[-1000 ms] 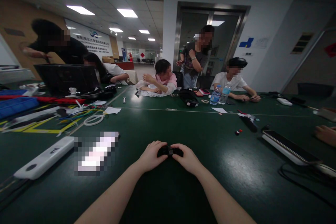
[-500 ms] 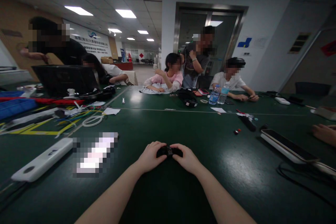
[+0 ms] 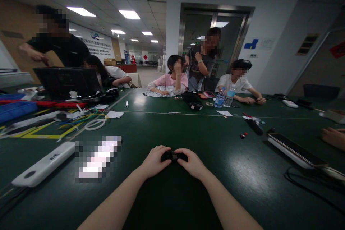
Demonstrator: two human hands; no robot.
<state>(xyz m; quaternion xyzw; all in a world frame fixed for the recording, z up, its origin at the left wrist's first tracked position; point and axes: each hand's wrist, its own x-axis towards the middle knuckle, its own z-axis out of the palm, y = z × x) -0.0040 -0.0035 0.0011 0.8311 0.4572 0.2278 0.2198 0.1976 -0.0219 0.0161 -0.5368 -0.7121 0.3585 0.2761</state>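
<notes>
Both my hands meet around a small black object (image 3: 175, 156) low in the middle of the head view, just over the green table (image 3: 172, 129). My left hand (image 3: 156, 160) is closed on its left end, thumb below and fingers above. On the right end, my right hand (image 3: 192, 163) grips it in the same way. A dark, slightly shiny middle part shows between my fingertips. Its exact kind is too small and dark to make out, and my fingers cover both ends.
To the left lie a blurred-out lit phone (image 3: 99, 158) and a white power strip (image 3: 44, 163). A dark phone (image 3: 296, 147) rests on a white block at right, with black cables nearby. Water bottles (image 3: 220, 97) stand farther back. Several people sit or stand around the table.
My hands and the black object stay nearly in place. Across the table, the person in pink has raised a hand to the face. The standing person at left has shifted slightly.
</notes>
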